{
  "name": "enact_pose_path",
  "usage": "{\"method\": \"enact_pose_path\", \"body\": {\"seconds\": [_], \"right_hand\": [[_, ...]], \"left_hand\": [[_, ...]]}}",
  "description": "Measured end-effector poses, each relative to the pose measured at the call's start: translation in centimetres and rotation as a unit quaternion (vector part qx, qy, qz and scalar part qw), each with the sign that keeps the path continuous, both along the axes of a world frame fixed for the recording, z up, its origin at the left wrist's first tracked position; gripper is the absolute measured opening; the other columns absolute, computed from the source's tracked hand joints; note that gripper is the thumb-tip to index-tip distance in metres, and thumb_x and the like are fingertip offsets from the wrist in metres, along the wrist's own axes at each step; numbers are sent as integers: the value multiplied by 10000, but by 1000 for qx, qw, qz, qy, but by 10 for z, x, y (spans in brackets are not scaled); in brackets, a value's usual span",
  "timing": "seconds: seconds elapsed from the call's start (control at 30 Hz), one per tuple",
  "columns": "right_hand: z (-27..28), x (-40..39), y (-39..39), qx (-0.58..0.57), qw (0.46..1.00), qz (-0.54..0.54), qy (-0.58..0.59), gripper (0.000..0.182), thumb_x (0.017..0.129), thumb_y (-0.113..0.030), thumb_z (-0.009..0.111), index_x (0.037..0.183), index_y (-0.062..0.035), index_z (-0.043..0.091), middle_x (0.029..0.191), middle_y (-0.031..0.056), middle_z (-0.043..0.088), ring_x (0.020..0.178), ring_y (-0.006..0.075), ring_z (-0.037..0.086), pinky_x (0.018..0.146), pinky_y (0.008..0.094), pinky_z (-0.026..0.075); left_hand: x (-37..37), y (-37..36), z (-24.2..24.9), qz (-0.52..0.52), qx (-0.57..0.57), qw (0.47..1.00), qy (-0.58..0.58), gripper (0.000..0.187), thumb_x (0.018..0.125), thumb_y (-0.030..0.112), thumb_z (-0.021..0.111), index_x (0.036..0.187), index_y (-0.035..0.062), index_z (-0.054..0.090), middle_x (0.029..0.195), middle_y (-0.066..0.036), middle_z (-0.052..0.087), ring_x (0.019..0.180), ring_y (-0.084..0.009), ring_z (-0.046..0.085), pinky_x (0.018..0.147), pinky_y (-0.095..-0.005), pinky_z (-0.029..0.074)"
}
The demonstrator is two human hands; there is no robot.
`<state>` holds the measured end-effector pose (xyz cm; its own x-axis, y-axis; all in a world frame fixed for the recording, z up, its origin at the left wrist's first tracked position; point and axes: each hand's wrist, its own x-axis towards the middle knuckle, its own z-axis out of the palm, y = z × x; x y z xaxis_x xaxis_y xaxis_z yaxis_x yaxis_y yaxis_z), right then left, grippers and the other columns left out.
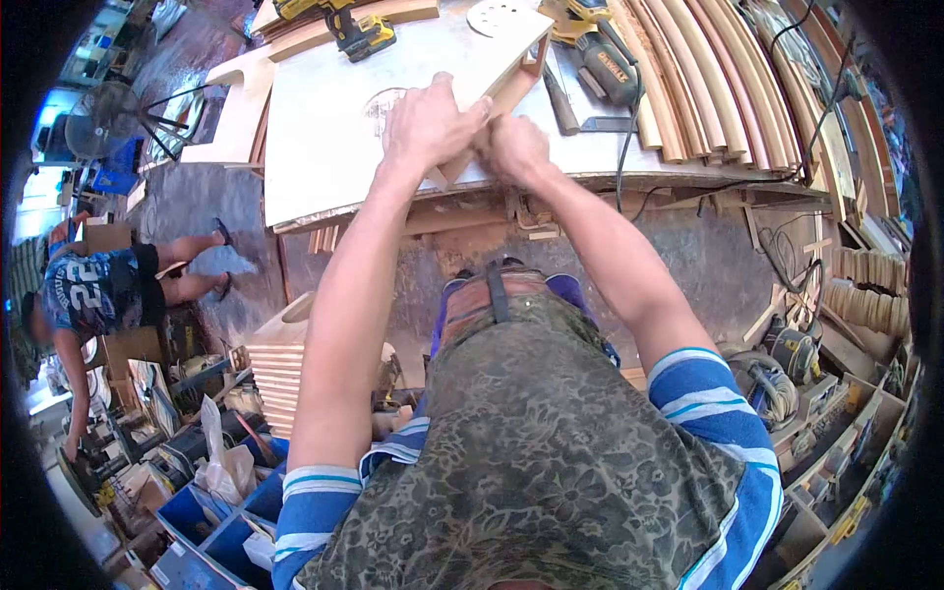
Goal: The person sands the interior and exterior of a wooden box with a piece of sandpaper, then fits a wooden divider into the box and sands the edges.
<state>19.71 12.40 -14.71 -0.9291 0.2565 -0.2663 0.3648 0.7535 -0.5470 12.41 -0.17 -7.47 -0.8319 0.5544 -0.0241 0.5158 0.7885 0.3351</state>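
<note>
A narrow, box-like wooden frame point(514, 87) lies at an angle on the white-topped workbench point(324, 138), its lower end near the front edge. My left hand point(430, 123) is closed over the frame's left side and holds it against the bench. Close beside it, my right hand point(515, 149) is curled into a fist against the frame's right side. What its fingers hold, if anything, is hidden. Partly under my left hand lies a round sanding disc point(379, 106). A wooden-handled tool point(560, 103) rests right of the frame.
A yellow-and-black cordless drill point(362, 35) sits at the back left. A corded DeWalt power tool point(607, 67) and long wooden strips point(708, 79) occupy the right side. At the left, another person point(103, 285) bends beside equipment. Blue bins point(197, 516) stand behind me.
</note>
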Motion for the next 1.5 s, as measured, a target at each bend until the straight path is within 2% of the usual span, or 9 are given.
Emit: {"method": "enact_pose_path", "body": {"seconds": [0.33, 0.67, 0.83, 1.0, 1.03, 1.17, 1.27, 1.33, 1.5], "right_hand": [[-17, -9, 4, 39, 999, -9, 11, 347, 930, -309, 675, 1029, 16, 746, 932, 254, 753, 877, 412, 748, 782, 517, 602], [-8, -13, -3, -2, 999, 14, -29, 468, 858, -346, 748, 1109, 46, 700, 978, 288, 740, 966, 447, 728, 886, 518, 577], [-32, -5, -38, 19, 996, -24, 88, 416, 829, -292, 758, 1114, 5, 696, 955, 266, 746, 909, 428, 742, 807, 522, 592], [-11, -17, -6, 29, 999, 37, 7, 494, 827, -293, 760, 1210, -2, 646, 971, 256, 747, 933, 436, 736, 814, 541, 584], [0, 0, -25, -36, 996, -15, 85, 477, 836, -306, 753, 1191, 1, 667, 986, 262, 745, 946, 438, 736, 822, 541, 584], [-20, 1, -35, 19, 997, 11, 80, 463, 866, -349, 725, 1151, 15, 696, 977, 271, 744, 943, 441, 737, 834, 531, 586], [-38, -27, 18, 72, 993, -25, 90, 407, 922, -408, 667, 925, -16, 777, 891, 250, 750, 881, 435, 746, 801, 528, 594], [-21, -23, 41, 61, 993, -73, 68, 352, 905, -345, 663, 1056, -50, 782, 1010, 278, 753, 976, 425, 744, 879, 523, 571], [-13, 9, 56, 49, 983, -66, 167, 300, 874, -353, 735, 1025, -102, 798, 992, 154, 771, 956, 401, 730, 854, 507, 570]], "left_hand": [[1, -2, 1, 5, -6, 1000, -3, 658, 918, 566, 643, 1196, -30, 662, 989, -290, 745, 972, -433, 738, 903, -506, 574], [6, -2, 4, 19, -2, 999, -31, 675, 906, 542, 678, 1255, -35, 650, 1016, -324, 733, 1024, -471, 721, 927, -529, 570], [2, 1, 2, 10, -7, 1000, 7, 648, 915, 540, 657, 1197, -43, 661, 984, -296, 744, 976, -436, 736, 908, -509, 568], [4, -1, 4, 17, -17, 1000, -17, 659, 916, 547, 656, 1213, -42, 654, 1019, -305, 740, 1015, -433, 728, 930, -509, 561], [2, 1, 5, 15, -17, 1000, -12, 666, 917, 552, 653, 1218, -42, 651, 1028, -307, 738, 1024, -433, 726, 933, -509, 560], [3, 0, 2, 7, -20, 1000, -5, 673, 920, 563, 646, 1219, -39, 649, 1027, -300, 740, 1014, -437, 727, 926, -509, 562], [3, 2, 5, 14, -10, 1000, 2, 667, 923, 565, 639, 1209, -37, 653, 1023, -294, 743, 1010, -437, 728, 918, -510, 563], [3, 0, 3, 12, -9, 1000, -4, 658, 923, 561, 641, 1201, -35, 657, 1010, -291, 745, 1000, -435, 731, 910, -507, 564], [-1, -1, 0, 13, -3, 1000, -1, 647, 918, 560, 647, 1173, -34, 672, 985, -286, 749, 977, -431, 738, 893, -504, 569]]}}
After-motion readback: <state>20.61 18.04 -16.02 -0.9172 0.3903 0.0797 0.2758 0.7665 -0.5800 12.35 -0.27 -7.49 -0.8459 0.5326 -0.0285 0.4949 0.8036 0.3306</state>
